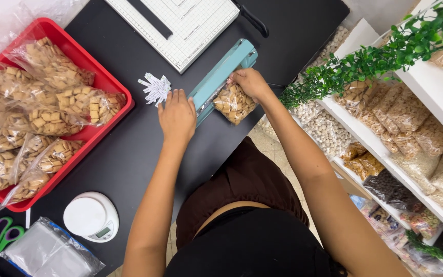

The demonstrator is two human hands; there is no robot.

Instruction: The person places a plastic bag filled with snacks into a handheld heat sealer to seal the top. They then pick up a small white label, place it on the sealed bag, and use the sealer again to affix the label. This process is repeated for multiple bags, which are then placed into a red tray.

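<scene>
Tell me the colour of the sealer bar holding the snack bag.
Teal, or light blue-green; the sealer shows in the head view, clamping the snack bag.

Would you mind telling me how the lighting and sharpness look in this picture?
Head view: even, bright light; soft glare on the bagged snacks in the red tray; both hands, left hand and right hand, look sharp; the top left corner is washed out.
</scene>
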